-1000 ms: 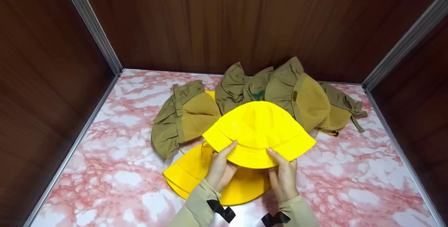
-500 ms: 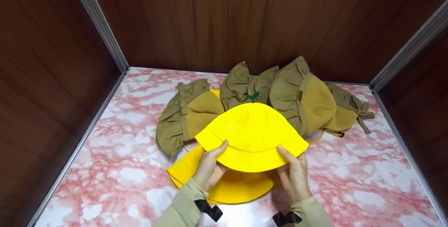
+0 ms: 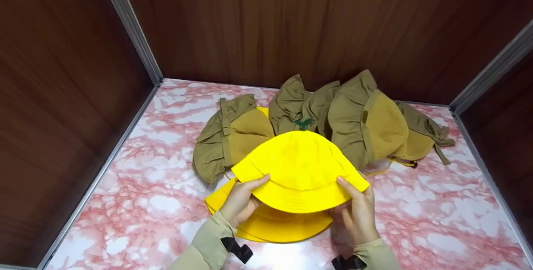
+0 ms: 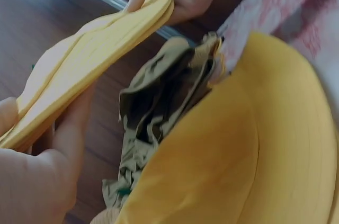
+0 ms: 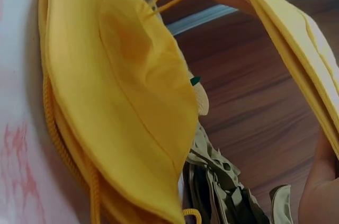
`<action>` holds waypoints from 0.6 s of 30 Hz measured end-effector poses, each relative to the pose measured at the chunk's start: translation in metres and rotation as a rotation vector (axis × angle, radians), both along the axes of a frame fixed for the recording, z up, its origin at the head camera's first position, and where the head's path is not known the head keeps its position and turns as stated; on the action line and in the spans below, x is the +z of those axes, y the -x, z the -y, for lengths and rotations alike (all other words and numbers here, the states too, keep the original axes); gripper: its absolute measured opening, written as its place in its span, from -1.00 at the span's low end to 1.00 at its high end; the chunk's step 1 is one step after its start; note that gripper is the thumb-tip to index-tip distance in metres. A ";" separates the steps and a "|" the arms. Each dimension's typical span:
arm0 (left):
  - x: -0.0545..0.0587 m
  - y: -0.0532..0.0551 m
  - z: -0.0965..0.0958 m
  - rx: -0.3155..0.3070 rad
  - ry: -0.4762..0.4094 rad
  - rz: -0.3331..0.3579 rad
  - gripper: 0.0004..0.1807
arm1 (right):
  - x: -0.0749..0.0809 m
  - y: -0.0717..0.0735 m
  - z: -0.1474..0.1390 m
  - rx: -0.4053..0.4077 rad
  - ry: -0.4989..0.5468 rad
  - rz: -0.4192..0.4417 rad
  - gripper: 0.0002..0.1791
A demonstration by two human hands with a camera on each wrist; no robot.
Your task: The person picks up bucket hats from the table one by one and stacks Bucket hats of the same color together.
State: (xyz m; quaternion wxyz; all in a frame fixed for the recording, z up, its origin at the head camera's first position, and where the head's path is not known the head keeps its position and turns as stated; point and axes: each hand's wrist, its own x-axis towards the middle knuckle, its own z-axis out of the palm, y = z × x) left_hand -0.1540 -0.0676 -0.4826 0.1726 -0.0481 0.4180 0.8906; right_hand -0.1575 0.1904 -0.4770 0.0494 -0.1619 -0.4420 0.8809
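A bright yellow bucket hat (image 3: pixel 300 162), folded flat with its brim toward me, is held up in both hands. My left hand (image 3: pixel 241 201) pinches the left part of the brim, thumb on top and fingers beneath. On the right part of the brim my right hand (image 3: pixel 359 207) grips the same way. A green sprout-shaped tip (image 3: pixel 304 124) shows at the crown. Under the held hat a second yellow hat (image 3: pixel 287 226) lies on the table, partly hidden; a yellow cord (image 5: pixel 50 113) hangs along its brim in the right wrist view.
Behind lie several khaki hats with ruffled brims: one at left (image 3: pixel 229 137), others at the middle and right (image 3: pixel 366 124). A bit of yellow peeks out between them. The pink marbled table (image 3: pixel 137 203) is enclosed by dark wood panels (image 3: pixel 291 24) with metal edges.
The hands have moved apart along the brim, the left one leftward and the right one rightward. The held hat has come slightly lower and nearer. The head view has shifted slightly.
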 end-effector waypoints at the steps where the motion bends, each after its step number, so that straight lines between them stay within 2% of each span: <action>1: 0.000 0.000 0.003 -0.007 0.013 0.003 -0.61 | -0.001 -0.001 -0.001 -0.003 -0.005 0.000 -0.62; 4: -0.002 0.000 0.018 -0.055 0.064 0.027 -0.72 | -0.003 -0.004 -0.006 0.001 -0.026 -0.008 -0.64; 7: -0.003 0.000 0.035 -0.125 0.124 0.049 -0.71 | -0.005 -0.006 -0.010 0.025 -0.052 -0.018 -0.69; 9: -0.005 0.000 0.046 -0.154 0.185 0.063 -0.64 | -0.007 -0.008 -0.011 0.052 -0.093 -0.012 -0.74; 13: -0.007 -0.003 0.066 -0.164 0.342 0.072 -0.49 | -0.015 -0.011 -0.012 0.128 -0.234 0.022 -0.78; 15: -0.008 -0.005 0.073 -0.168 0.433 0.059 -0.42 | -0.019 -0.013 -0.010 0.160 -0.324 0.046 -0.78; 18: -0.008 -0.005 0.083 -0.178 0.558 0.033 -0.21 | -0.025 -0.011 -0.006 0.208 -0.447 0.093 -0.75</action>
